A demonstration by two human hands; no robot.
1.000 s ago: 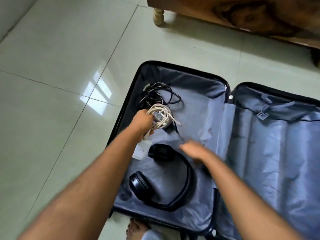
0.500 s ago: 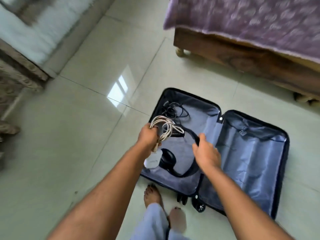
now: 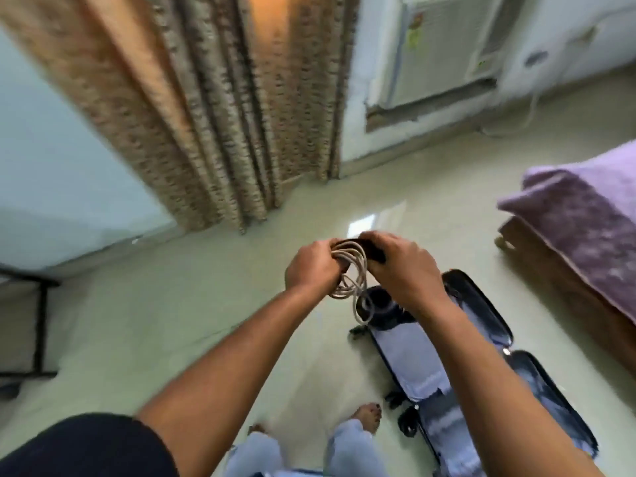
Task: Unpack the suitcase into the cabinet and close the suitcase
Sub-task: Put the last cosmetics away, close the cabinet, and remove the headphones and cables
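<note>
At frame centre the left hand point(image 3: 315, 270) clenches a coiled cable point(image 3: 352, 277); beside it the right hand point(image 3: 401, 266) grasps black headphones point(image 3: 373, 251), mostly hidden. Lower right, the suitcase point(image 3: 481, 366) lies open on the floor point(image 3: 172, 321), apparently emptied; stowing and closing remain. No cabinet is recognisable; the picture is blurred.

White cable coil point(image 3: 352, 270) held above open suitcase point(image 3: 447, 366).
</note>
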